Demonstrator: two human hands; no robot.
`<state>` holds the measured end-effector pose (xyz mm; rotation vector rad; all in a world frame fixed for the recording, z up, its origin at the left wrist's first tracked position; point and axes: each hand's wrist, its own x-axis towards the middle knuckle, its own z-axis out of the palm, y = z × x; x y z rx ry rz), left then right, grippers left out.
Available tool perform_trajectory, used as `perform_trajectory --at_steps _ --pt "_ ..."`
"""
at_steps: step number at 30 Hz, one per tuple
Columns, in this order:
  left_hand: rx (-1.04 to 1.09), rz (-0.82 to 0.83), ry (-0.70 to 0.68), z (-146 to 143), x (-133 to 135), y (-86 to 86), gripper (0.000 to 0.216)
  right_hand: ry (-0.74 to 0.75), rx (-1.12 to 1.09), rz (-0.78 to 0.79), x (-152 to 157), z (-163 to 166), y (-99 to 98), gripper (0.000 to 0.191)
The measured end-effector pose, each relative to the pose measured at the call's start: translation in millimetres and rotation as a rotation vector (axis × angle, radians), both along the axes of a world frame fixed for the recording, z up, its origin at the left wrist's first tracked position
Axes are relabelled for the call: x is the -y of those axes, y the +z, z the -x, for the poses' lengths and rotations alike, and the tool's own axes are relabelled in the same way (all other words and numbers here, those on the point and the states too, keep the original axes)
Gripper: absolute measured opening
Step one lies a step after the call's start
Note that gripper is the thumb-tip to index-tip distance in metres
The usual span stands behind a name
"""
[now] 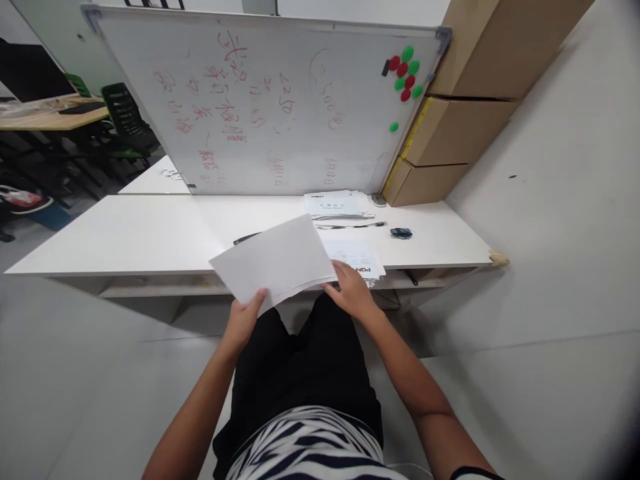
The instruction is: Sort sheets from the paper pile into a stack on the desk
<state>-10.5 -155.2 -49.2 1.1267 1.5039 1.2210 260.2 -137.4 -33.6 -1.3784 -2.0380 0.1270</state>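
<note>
Several sheets of blank white paper [277,260] are held between my two hands, tilted above the front edge of the white table. My left hand [245,318] pinches their near left corner, thumb on top. At the right corner, my right hand [351,291] grips the same sheets, its fingers partly hidden. Just beyond that hand lies a stack of printed papers [353,252] at the table's edge, partly covered by the held sheets. Farther back is another printed stack [335,205]. A dark, thin object [245,238] shows from behind the held paper.
A whiteboard [280,113] with red writing and round magnets stands along the back of the table [100,233]. Stacked cardboard boxes [435,133] rise at the right by the wall. A small black item [401,233] and a thin cable-like strip [350,226] lie on the tabletop.
</note>
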Motion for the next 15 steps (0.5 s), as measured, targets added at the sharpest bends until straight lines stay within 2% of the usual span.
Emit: perform_trajectory --at_steps 2,5,8,10,13,15 --pt "-0.187 0.046 0.095 26.3 14.1 -21.9 0.053 0.046 0.254 -0.001 -13.8 -9.3 -3.8 0.045" --pt "-0.447 -0.055 0.079 61.7 43.3 -51.5 0.046 0.074 0.441 0.044 -35.5 -19.7 -13.7 0.043" --pt "-0.716 -0.224 0.001 89.0 79.7 -74.6 0.031 0.146 0.472 0.096 -51.6 -25.5 -24.8 0.037" --pt "-0.849 -0.321 -0.033 100.9 103.0 -86.8 0.029 0.178 0.466 0.107 -57.7 -27.0 -30.5 0.035" --pt "-0.937 -0.369 -0.036 107.3 128.1 -99.0 0.031 0.181 0.462 0.097 -59.8 -26.2 -34.8 0.036" --pt "-0.949 -0.391 -0.045 104.4 135.4 -101.0 0.031 0.171 0.454 0.09 -57.6 -24.7 -35.1 0.038"
